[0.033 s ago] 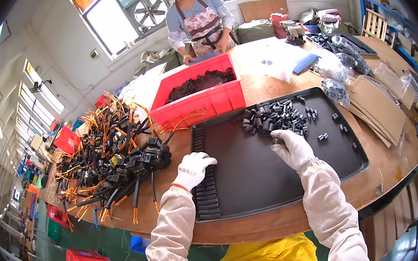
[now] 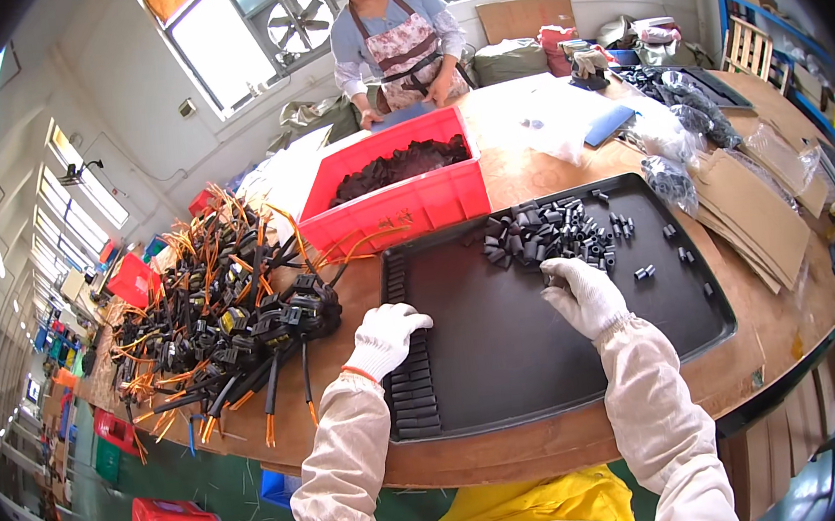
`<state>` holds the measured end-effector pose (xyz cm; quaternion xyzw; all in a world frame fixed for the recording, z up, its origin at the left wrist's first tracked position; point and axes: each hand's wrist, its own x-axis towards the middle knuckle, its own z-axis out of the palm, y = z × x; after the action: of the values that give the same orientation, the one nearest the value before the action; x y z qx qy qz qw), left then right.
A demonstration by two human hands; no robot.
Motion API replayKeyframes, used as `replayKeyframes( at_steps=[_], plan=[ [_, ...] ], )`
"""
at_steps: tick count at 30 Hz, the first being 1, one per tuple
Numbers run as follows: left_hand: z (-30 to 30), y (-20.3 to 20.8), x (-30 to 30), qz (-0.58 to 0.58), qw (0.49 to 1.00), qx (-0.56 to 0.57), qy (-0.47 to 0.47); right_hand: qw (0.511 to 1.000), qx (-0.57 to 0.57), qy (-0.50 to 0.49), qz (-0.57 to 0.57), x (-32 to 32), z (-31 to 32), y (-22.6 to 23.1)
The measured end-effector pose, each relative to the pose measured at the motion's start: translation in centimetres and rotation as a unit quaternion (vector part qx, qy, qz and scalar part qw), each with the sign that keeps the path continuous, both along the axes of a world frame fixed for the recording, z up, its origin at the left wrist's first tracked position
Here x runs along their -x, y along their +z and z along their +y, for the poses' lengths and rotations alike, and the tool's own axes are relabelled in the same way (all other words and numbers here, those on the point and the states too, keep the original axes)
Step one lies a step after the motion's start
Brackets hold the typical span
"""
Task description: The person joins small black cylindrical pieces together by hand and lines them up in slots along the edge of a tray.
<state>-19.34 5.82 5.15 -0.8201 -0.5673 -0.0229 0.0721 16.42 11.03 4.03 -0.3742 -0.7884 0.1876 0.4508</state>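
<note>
A wide black tray (image 2: 517,351) lies in front of me. Along its left wall runs a row of short black tubes (image 2: 414,401), laid side by side. My left hand (image 2: 387,338), in a white glove, rests over this row with its fingers bent together; what lies under the fingertips is hidden. Toward the tray's far side is a loose pile of black tubes (image 2: 540,232). My right hand (image 2: 585,297), also gloved, is at the near edge of the pile. Its fingers and thumb curl toward each other; whether a tube is between them is hard to make out.
Black wire harnesses (image 2: 227,319) with orange ends are heaped left of the tray. Beyond it stands a red bin (image 2: 403,212) of black parts. Cardboard sheets (image 2: 750,218) and plastic bags (image 2: 667,136) lie right. Across the table a person (image 2: 402,51) in an apron handles a flat sheet.
</note>
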Motion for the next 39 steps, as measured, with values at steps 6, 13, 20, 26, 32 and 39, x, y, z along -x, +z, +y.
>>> replayKeyframes(
  at_steps=[6, 13, 20, 26, 32, 39],
  plan=[
    [-0.6, 0.6, -0.9, 0.012, 0.999, -0.027, -0.033, 1.000, 0.013, 0.005, -0.003, 0.1, 0.1, -0.1],
    [1.6, 0.1, -8.7, -0.140, 0.963, -0.214, -0.081, 0.994, 0.025, 0.009, -0.109, -0.3, 0.2, 0.2],
    [9.7, -5.7, -12.4, -0.099, 0.961, -0.258, -0.001, 0.989, 0.023, 0.037, -0.138, 0.6, 0.2, 0.0],
    [7.6, -3.7, -14.2, -0.091, 0.987, -0.123, -0.050, 0.951, -0.009, -0.239, -0.196, -5.0, 1.9, 0.7],
    [4.9, -1.8, -12.8, -0.181, 0.983, 0.003, 0.008, 0.940, 0.052, -0.215, -0.259, -5.9, 2.6, -1.0],
    [4.5, -1.9, -13.6, -0.135, 0.986, -0.080, 0.054, 0.922, 0.112, -0.225, -0.293, -5.4, 2.3, 0.0]
  ],
)
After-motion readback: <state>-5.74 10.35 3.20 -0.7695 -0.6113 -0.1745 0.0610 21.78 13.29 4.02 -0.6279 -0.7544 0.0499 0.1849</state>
